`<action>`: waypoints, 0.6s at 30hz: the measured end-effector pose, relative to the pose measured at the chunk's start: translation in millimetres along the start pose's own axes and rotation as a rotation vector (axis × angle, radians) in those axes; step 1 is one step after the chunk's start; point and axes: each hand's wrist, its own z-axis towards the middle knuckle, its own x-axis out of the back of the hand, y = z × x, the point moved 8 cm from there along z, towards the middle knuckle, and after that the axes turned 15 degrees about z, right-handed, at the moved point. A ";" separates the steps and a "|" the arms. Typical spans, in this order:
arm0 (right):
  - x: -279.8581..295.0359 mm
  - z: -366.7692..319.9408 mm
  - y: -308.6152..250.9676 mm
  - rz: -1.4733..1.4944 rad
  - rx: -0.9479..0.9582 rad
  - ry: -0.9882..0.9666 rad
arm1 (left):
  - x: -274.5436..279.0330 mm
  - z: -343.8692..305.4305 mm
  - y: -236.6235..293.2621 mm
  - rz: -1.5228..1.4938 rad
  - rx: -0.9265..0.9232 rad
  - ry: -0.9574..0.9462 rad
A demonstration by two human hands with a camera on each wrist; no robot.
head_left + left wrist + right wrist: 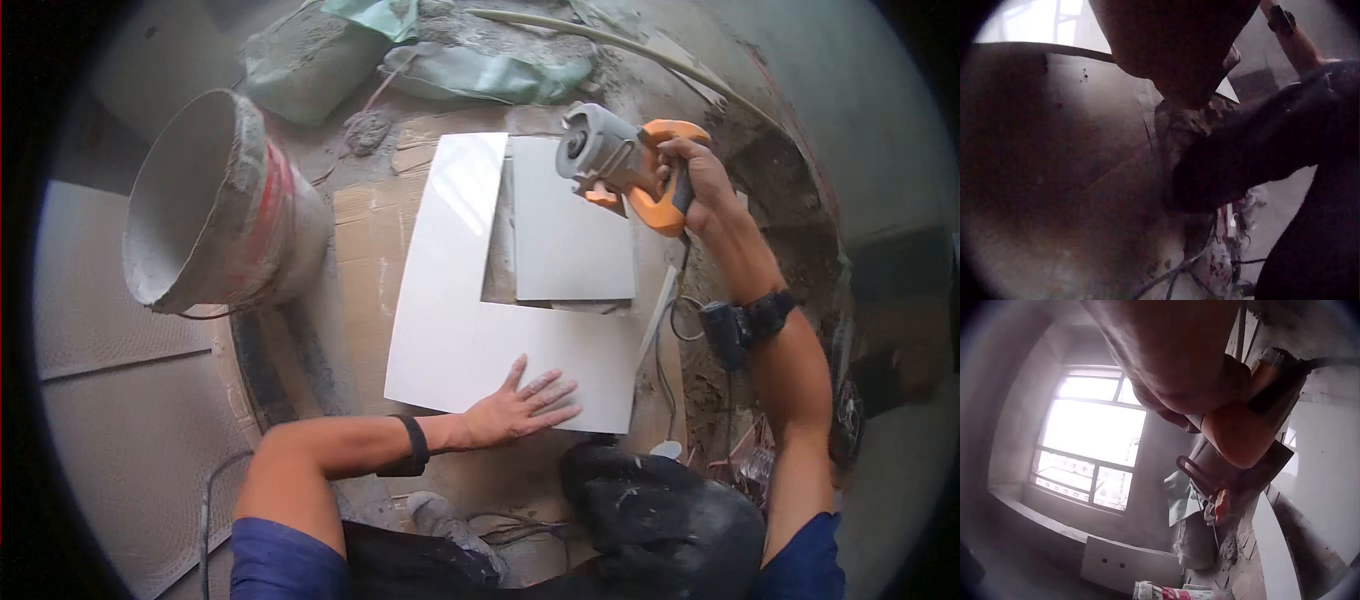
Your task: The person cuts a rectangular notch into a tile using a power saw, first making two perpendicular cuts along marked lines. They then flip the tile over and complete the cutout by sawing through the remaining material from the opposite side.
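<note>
A large white L-shaped tile (440, 335) lies on cardboard in front of me. My left hand (522, 405) rests on its near part, fingers spread. Inside the notch of the L sits a separate rectangular tile piece (575, 235), with a narrow gap along its left side. My right hand (706, 180) grips the rear handle of an orange and grey handheld tile saw (612, 150), held up over the right side of the tiles. In the right wrist view the saw's flat base plate (1266, 474) shows below the orange handle (1238, 437). The saw's blade is hidden.
A dusty bucket (290, 225) stands at the left beside stacked boards (130, 400). Filled sacks (490, 75) and a long hose (620, 45) lie at the back. A power cord (660, 370) trails down on the right, near rubble. My knee (660, 510) is close to the tile's near edge.
</note>
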 end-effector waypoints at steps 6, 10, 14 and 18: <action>22.4 -22.4 7.0 -0.011 0.087 -0.015 | -37.9 0.5 3.5 0.114 0.072 0.037; 31.7 -28.8 24.5 0.060 0.089 0.002 | -67.2 -2.3 4.1 0.138 0.085 -0.014; 35.5 -28.1 41.6 0.068 0.046 -0.017 | -80.0 -5.4 3.7 0.126 0.142 -0.076; 33.5 -15.5 67.4 0.100 -0.009 -0.071 | -65.8 -5.6 -1.4 0.176 0.307 -0.107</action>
